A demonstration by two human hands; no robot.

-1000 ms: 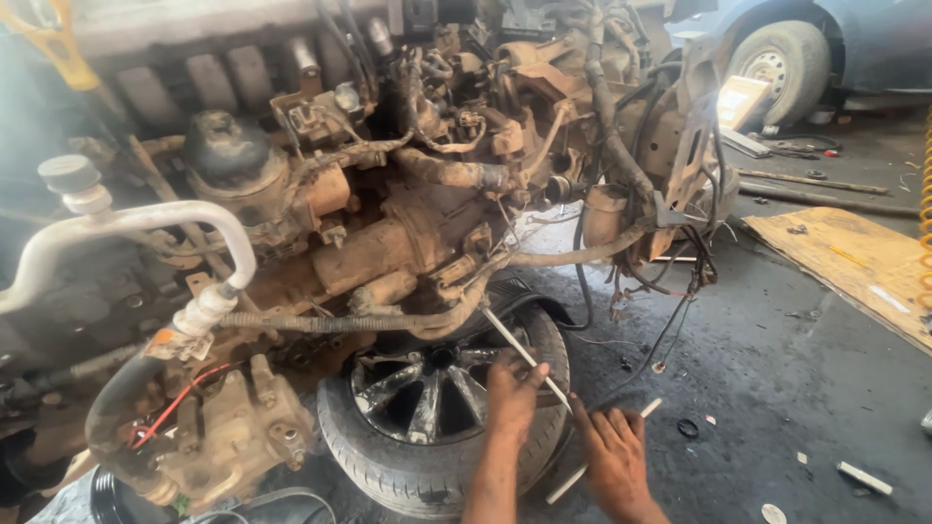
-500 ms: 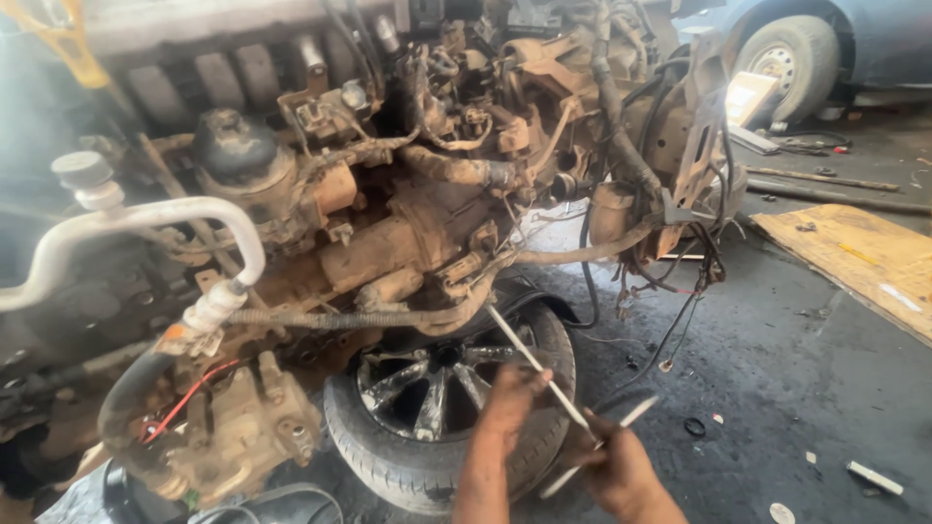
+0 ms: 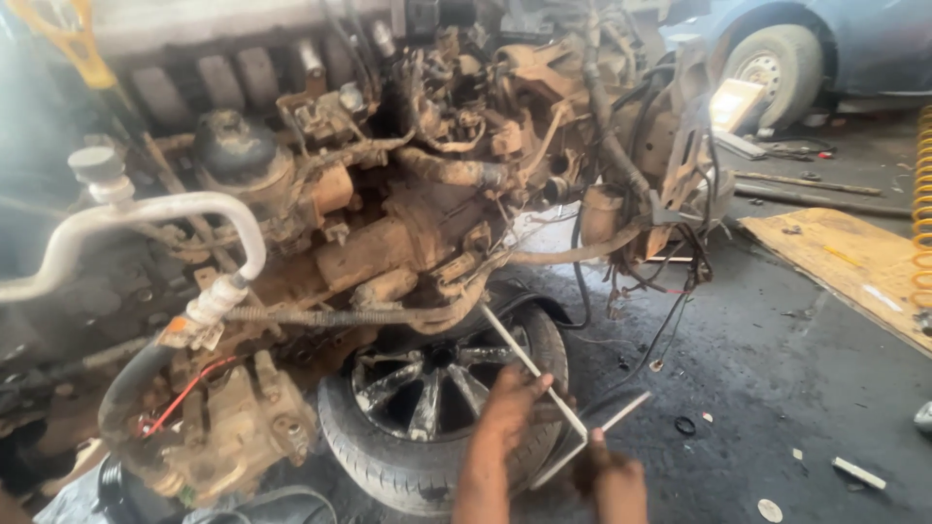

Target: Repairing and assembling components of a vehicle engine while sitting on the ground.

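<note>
While the muddy engine hung above both hands, work on the white strap looked unfinished.
Over the wheel, left hand gripped the strap; right hand pinched its free end.

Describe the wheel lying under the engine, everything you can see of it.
The wheel is a black rubber tyre on a dark, dusty spoked alloy rim. It lies tilted on the grimy floor, partly under the muddy engine, whose lower parts overlap its top edge. The tread faces the camera at the bottom. The left hand sits over its right side, holding a thin white strip; the right hand is just beside the tyre.
</note>
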